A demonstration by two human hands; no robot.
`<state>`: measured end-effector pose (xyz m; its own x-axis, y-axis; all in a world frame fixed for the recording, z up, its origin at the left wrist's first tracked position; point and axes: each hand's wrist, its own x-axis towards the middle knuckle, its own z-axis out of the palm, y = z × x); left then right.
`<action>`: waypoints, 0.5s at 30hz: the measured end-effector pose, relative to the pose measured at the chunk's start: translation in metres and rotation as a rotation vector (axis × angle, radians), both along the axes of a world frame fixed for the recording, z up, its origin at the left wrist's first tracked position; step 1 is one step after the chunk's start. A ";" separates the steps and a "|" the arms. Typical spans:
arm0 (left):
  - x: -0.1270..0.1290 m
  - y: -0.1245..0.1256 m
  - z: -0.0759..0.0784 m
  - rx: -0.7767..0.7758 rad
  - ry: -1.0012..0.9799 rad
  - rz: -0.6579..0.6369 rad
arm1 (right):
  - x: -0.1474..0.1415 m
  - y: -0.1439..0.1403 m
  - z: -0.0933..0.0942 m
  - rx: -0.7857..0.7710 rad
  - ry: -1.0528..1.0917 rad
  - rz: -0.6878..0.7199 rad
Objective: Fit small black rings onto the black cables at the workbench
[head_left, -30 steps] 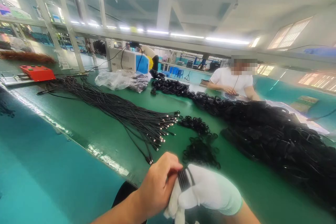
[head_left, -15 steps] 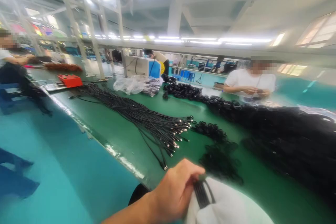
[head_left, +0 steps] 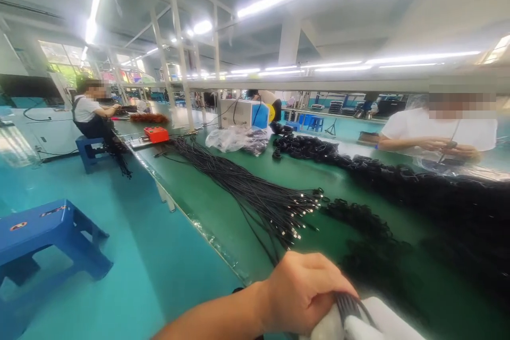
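Low at the frame's bottom edge, left hand (head_left: 305, 292) gripped a black cable bundle (head_left: 348, 305) | right hand (head_left: 370, 324) in white glove, mostly cut off, pressed against the bundle; whether it clasped it could not be told | straight cables (head_left: 247, 191) lay fanned on green table (head_left: 207, 207) | coiled cable heap (head_left: 438, 202) right | blue stool (head_left: 43, 228) left.

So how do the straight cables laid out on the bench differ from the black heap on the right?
The straight cables lie stretched in a long fan, metal-tipped ends showing near you; the black heap is a tangled mound with no tips visible. The fan is flat and thin; the heap is taller and wider. Both are black and lie on the green bench.
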<state>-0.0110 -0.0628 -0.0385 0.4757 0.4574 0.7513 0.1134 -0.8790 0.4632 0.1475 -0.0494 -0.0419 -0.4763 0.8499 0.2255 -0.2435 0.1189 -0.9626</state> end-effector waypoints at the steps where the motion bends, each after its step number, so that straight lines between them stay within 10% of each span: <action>1: 0.000 -0.001 0.002 -0.008 0.002 -0.009 | 0.001 -0.006 0.005 -0.019 -0.032 -0.019; 8: 0.005 -0.003 0.020 -0.127 0.041 -0.025 | 0.031 -0.058 0.031 -0.160 -0.198 -0.204; 15: 0.003 0.007 0.020 -0.265 0.152 -0.012 | 0.043 -0.049 0.041 -0.130 -0.231 -0.229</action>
